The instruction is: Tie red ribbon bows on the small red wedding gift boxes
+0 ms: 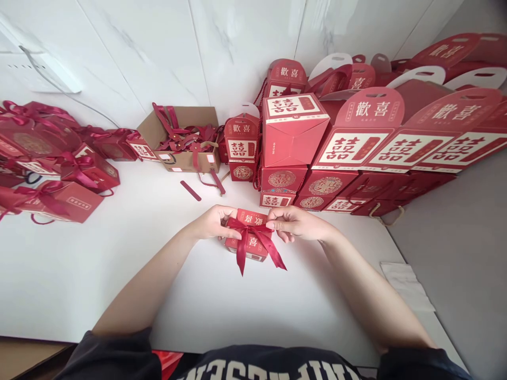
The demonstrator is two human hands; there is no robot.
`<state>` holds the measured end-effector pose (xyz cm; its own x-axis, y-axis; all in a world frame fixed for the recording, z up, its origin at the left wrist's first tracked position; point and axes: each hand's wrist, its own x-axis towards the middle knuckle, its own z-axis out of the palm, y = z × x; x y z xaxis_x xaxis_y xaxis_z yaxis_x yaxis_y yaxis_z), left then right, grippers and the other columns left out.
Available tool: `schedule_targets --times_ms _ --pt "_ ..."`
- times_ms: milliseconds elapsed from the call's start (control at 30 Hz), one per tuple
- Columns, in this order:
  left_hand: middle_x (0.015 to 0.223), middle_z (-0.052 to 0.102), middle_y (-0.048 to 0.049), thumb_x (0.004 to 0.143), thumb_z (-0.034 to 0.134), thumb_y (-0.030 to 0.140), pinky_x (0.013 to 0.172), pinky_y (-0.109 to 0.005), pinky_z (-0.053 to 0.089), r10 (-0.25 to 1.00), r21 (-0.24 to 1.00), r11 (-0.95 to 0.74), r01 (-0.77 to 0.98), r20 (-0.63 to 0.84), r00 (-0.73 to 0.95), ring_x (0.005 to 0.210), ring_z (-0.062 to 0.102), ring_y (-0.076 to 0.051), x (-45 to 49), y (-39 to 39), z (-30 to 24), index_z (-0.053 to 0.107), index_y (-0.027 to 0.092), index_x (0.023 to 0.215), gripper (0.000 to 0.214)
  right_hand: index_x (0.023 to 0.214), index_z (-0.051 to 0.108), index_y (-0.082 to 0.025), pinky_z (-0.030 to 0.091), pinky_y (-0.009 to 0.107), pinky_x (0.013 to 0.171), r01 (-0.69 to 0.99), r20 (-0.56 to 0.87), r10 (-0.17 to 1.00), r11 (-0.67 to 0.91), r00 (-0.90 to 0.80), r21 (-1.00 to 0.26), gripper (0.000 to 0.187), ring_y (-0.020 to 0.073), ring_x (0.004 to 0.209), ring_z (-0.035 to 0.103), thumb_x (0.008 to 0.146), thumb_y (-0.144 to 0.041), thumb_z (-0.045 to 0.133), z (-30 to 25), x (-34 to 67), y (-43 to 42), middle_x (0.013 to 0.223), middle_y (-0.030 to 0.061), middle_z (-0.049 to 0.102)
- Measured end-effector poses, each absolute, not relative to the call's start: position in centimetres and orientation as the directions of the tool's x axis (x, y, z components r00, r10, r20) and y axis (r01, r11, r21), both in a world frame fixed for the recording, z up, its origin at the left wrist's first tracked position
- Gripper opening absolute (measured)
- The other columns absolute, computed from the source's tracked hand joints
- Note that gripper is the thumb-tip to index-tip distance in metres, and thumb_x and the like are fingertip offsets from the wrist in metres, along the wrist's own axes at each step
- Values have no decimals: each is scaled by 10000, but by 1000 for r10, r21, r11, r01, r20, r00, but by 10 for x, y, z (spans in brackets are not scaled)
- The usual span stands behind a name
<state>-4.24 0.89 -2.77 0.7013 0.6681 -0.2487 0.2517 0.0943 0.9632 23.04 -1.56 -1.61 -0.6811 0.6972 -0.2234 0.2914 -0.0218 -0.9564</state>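
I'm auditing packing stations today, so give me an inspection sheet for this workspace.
Surface: white table, pale and smooth-looking.
Job's things: small red box with a red ribbon bow on it.
Clutter: loose dark-red strip near an open carton of ribbons and strips.
Hands: left hand and right hand at opposite sides of the bow, fingers pinched.
Cables: one thin cable at upper left; lower end not visible.
Surroundings: tiled wall; ribboned boxes left; stacked red boxes right.
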Motion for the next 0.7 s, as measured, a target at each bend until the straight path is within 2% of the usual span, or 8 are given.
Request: schedule_targets --times_ms 333,433,500,567,633,700 --pt "626 594 21 621 828 329 410 -155 361 679 974 111 198 -220 701 457 451 -50 -43 11 -36 658 85 938 435 839 552 -170 417 199 487 278 -227 681 -35 -696 -960 389 77 472 481 874 -557 553 -19 230 -13 543 -48 549" --pt "666 622 2 693 774 383 417 -161 365 700 969 75 234 -218 680 470 478 -59 -44 11 -33 659 103 944 393 856 538 -177 432 205 485 264 -212 721 -41 -660 -964 396 87 475 505 863 -572 556 -14 230 -15 561 -39 577" --pt "611 586 16 760 710 415 413 -165 357 718 962 43 271 -219 661 450 461 -57 -44 10 -28 656 110 896 339 875 531 -188 413 208 454 320 -210 799 -23 -563 -947 407 92 439 501 862 -595 540 -7 231 -19 548 -39 591" --pt "539 514 40 804 659 434 400 -168 328 729 954 14 300 -215 650 420 416 -51 -42 8 -23 635 118 804 317 830 554 -190 385 213 423 445 -242 848 -8 -472 -895 446 96 386 486 865 -631 500 1 232 -26 492 -38 578" --pt "484 446 55 823 635 433 389 -172 277 746 946 -22 322 -199 635 400 368 -44 -39 6 -18 564 133 669 345 711 580 -178 393 225 427 554 -314 826 -2 -469 -833 524 104 367 500 867 -662 458 7 231 -33 454 -16 575" --pt "447 400 59 837 619 423 392 -183 234 768 937 -62 344 -175 616 391 336 -41 -36 4 -15 454 149 565 420 635 594 -168 412 233 445 587 -383 757 2 -530 -809 567 112 388 530 857 -673 460 11 229 -40 473 10 601"
